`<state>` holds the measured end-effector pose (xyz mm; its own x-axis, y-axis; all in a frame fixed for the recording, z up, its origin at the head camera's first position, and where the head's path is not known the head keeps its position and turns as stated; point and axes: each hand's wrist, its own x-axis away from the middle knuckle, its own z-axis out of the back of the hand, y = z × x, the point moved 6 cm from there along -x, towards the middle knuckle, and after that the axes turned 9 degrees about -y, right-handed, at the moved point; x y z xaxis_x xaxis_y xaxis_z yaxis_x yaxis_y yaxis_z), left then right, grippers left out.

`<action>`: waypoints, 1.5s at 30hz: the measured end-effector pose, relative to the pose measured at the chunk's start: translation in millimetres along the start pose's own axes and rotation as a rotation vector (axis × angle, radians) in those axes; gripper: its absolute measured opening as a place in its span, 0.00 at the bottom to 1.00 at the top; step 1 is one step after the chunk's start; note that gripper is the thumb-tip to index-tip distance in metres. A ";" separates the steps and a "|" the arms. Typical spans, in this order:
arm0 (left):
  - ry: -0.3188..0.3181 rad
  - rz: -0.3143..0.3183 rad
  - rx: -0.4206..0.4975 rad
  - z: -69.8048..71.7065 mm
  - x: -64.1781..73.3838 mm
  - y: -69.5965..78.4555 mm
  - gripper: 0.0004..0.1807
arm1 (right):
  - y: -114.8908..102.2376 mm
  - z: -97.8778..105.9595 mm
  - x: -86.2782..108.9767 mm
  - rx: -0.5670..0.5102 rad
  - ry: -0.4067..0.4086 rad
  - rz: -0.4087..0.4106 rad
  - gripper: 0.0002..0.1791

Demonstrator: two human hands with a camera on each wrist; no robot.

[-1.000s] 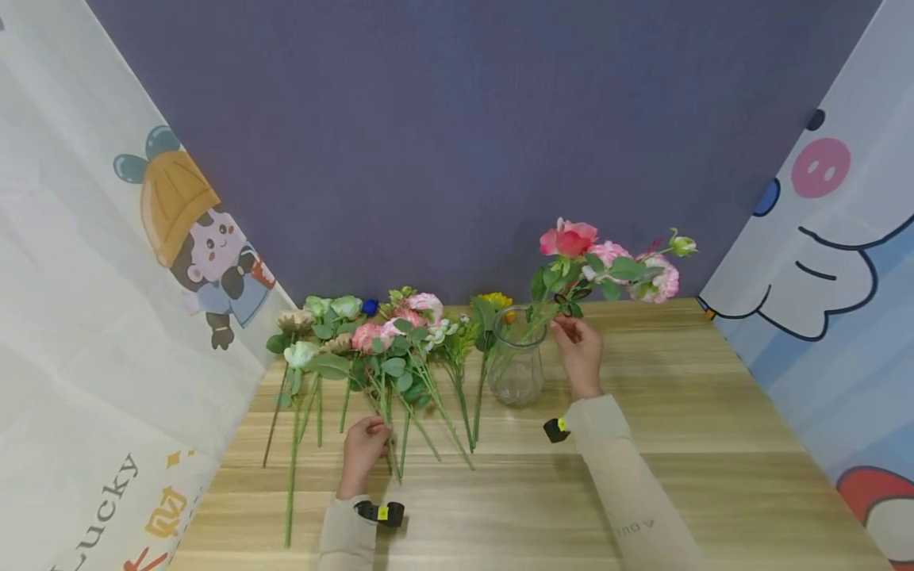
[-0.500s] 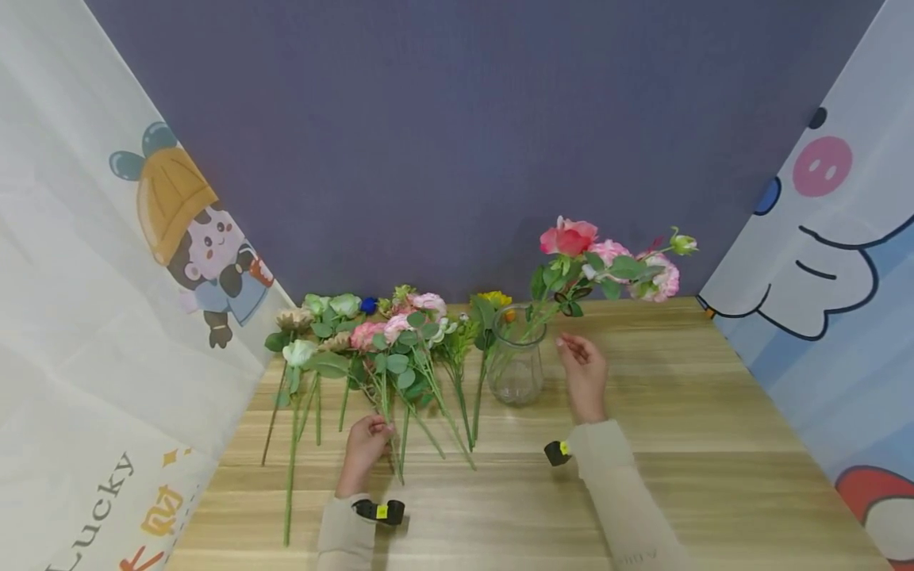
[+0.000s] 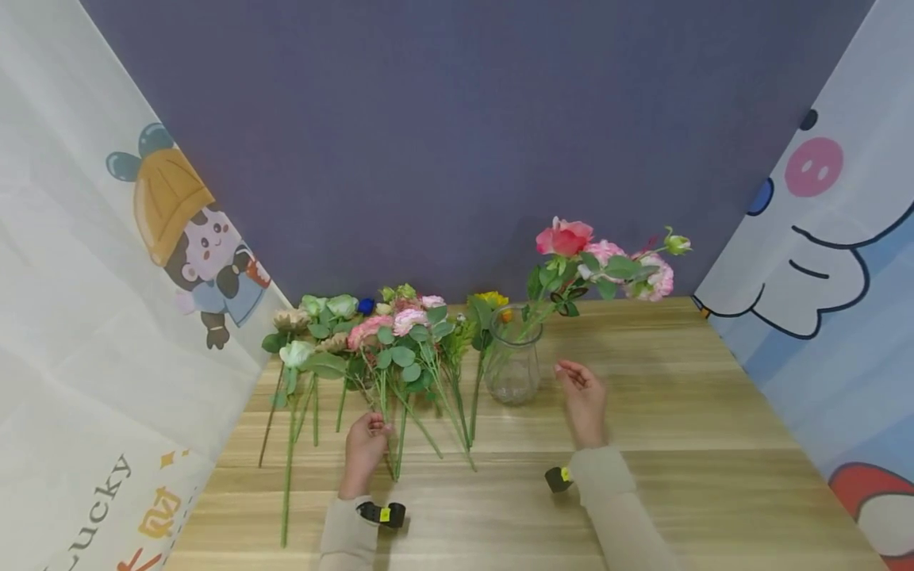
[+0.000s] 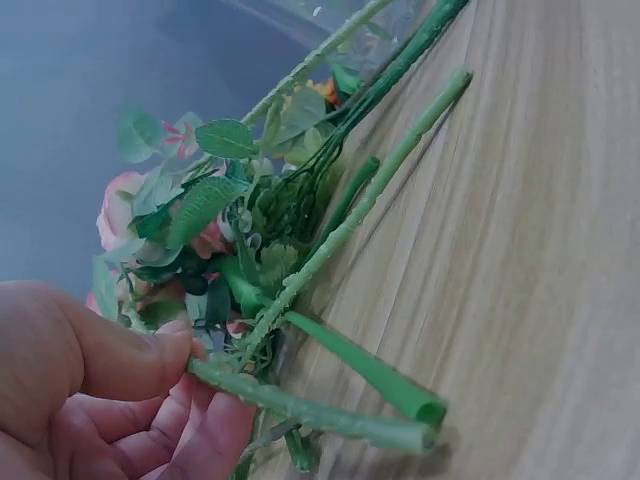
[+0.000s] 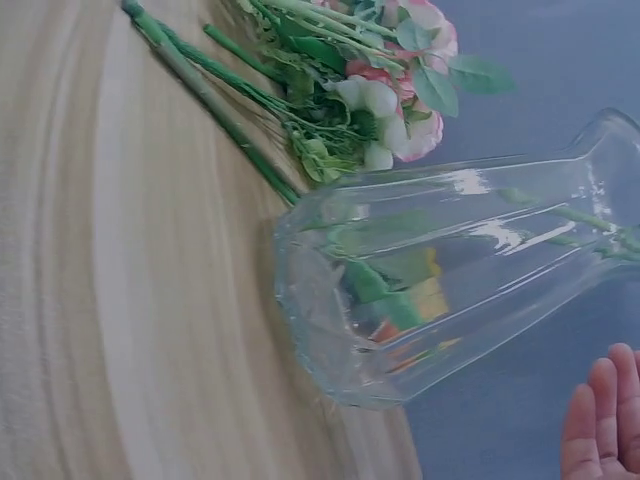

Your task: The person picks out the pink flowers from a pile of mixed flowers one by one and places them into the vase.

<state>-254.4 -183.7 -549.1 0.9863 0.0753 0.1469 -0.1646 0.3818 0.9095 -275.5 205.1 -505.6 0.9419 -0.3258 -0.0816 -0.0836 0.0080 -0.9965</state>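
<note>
"Head view: doing what with left hand (image 3: pixel 366 448)?"

"Pinching a green stem (image 4: pixel 310 412) between thumb and fingertips, near its lower end. Shown closest from the left wrist: jutting out past the fingers, just beside other stems, over the wood. Cannot tell about the bloom at its far end; lost among leaves."

"And with right hand (image 3: pixel 585 403)?"

"Gripping at nothing: loosely bent at the fingers, near the vase (image 3: pixel 512 388), on its right, apart from the glass."

"Upright or tilted, that vase?"

"Upright on the wooden table (image 3: pixel 685 412). Clear, narrow at the neck. Bearing a coral rose (image 3: pixel 564 236), pink-and-white blooms (image 3: pixel 653 279) and a pale bud (image 3: pixel 677 243), all above the rim and leaning right."

"To the left of the glass?"

"Lying in a loose row, with stems toward the person: a white rose (image 3: pixel 296 354), a blue flower (image 3: pixel 366 306) farther back, pink flowers (image 3: pixel 410 321) in the middle, a yellow flower (image 3: pixel 491 299) nearest the vase."

"And behind?"

"A dark wall (image 3: pixel 457 143), between printed cloths (image 3: pixel 57 262) on both sides."
</note>
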 end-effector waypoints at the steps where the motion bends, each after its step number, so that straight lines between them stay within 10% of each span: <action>1: 0.008 -0.003 -0.016 0.5 0.0 0.1 0.12 | 2.1 -0.3 1.2 0.006 -0.005 -0.014 0.13; 45: 0.107 -0.156 -0.073 7.0 8.7 51.2 0.08 | 6.3 -2.7 12.4 -0.008 -0.030 -0.066 0.15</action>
<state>-254.1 -170.0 -498.6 0.9936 0.1059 -0.0391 -0.0144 0.4624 0.8866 -265.2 198.6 -512.8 0.9547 -0.2972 -0.0169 -0.0239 -0.0199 -0.9995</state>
